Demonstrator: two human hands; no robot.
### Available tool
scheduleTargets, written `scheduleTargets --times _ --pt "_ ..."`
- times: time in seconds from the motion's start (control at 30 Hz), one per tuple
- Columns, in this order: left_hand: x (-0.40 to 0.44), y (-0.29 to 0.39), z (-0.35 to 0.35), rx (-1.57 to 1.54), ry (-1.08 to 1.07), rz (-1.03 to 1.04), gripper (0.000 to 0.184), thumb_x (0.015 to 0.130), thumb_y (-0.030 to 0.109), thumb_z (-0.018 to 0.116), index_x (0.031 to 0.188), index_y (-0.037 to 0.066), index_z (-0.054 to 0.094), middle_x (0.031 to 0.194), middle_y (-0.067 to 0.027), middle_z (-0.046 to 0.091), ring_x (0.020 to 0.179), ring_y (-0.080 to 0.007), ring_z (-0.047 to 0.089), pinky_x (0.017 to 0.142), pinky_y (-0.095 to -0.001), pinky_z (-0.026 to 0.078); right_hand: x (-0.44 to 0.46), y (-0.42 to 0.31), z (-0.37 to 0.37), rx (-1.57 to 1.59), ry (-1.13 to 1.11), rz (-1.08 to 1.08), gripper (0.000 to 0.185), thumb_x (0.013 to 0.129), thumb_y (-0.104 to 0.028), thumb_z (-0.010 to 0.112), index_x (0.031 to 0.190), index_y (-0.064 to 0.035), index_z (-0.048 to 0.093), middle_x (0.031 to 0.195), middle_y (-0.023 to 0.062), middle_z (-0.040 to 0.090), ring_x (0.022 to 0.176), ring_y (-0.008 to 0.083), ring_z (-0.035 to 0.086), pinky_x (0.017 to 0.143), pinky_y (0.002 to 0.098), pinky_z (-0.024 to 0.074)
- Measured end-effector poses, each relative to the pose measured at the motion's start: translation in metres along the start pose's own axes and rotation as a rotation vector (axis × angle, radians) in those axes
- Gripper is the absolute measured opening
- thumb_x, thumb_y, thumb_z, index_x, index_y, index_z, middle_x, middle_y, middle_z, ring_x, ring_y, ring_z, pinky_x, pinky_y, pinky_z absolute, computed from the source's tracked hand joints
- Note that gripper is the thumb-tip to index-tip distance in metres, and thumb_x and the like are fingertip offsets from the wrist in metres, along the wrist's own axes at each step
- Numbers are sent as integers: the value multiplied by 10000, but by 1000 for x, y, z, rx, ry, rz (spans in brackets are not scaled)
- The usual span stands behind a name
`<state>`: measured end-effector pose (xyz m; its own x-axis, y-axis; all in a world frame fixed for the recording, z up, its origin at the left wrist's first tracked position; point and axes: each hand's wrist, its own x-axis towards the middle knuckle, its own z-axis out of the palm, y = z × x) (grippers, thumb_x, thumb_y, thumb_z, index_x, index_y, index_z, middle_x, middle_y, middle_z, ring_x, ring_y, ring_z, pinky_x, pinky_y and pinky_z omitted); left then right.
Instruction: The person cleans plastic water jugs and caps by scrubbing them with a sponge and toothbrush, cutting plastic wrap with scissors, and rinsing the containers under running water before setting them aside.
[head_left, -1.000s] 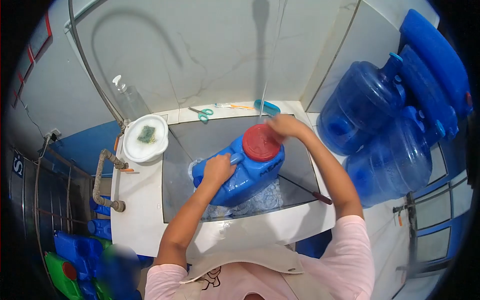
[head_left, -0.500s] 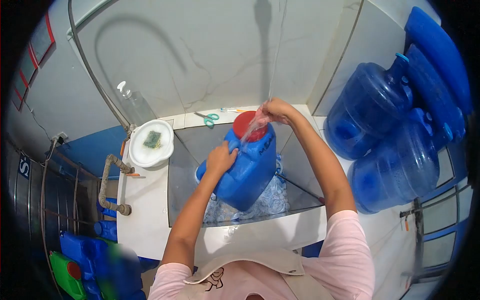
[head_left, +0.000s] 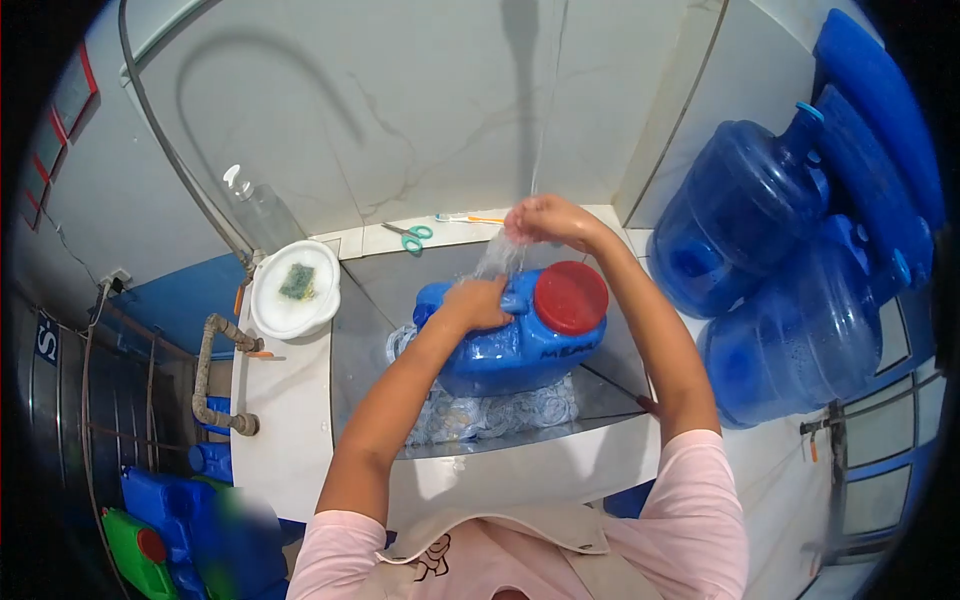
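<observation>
A blue jug (head_left: 510,360) with a red cap (head_left: 571,298) tilts in the grey sink (head_left: 365,300), its cap toward the right. My left hand (head_left: 478,303) is wrapped round the jug's handle. Above the jug, my right hand (head_left: 545,219) is in the thin falling stream of water, its fingers curled; whether they hold anything is too blurred to tell. Water sprays down from it onto the jug near my left hand. Clear, round plastic pieces (head_left: 470,420) lie under the jug on the sink bottom.
A white tub (head_left: 265,300) with a green sponge (head_left: 297,281) stands left of the sink. Scissors (head_left: 410,237) and a toothbrush (head_left: 465,219) lie on the back ledge. Large blue bottles (head_left: 735,215) stand at the right. A dark rod leans in the sink's right side.
The jug has turned, its cap swinging from the back toward the right. My left hand has moved with the handle. My right hand has left the cap and moved up into the water stream.
</observation>
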<state>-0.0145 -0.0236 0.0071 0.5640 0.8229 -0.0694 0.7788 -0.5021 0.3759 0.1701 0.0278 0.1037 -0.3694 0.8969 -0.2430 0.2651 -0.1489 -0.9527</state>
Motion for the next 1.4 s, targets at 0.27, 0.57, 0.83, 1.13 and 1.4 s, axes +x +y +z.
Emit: scheduleTargets --times 0.27,0.57,0.83,1.13,1.4 --pt "-89 1 28 12 149 -264 311 667 280 617 889 74 685 827 -205 651 792 -358 632 714 -465 506 -63 112 42 -167 163 -282 326 883 -238 551 1132 -33 600 1083 131 628 1012 200 573 904 328 424" --pt "-169 -12 56 -143 469 -512 276 666 263 610 850 71 681 806 -200 649 755 -360 632 688 -460 508 -134 130 139 -244 593 -526 377 911 -179 457 1214 39 509 1229 173 541 1144 262 498 999 355 328" --pt "-242 9 -30 -133 604 -502 360 650 306 628 917 70 680 786 -215 639 740 -374 619 676 -454 494 -137 113 115 121 626 -595 392 933 -215 418 1252 10 454 1258 148 484 1202 231 441 1033 349 297" --pt "-418 -29 -113 -787 988 -599 225 687 177 635 822 -3 635 627 -75 601 521 -146 560 501 -282 450 -140 100 202 279 585 -641 353 936 -202 396 1228 -8 433 1235 129 457 1155 225 447 1002 358 315" --pt "-664 -68 -178 -1025 1407 -452 154 738 171 616 651 81 527 521 3 466 427 -92 444 413 -228 358 -133 82 382 136 339 -579 285 889 -94 431 1143 5 509 1128 123 536 1048 203 519 931 311 385"
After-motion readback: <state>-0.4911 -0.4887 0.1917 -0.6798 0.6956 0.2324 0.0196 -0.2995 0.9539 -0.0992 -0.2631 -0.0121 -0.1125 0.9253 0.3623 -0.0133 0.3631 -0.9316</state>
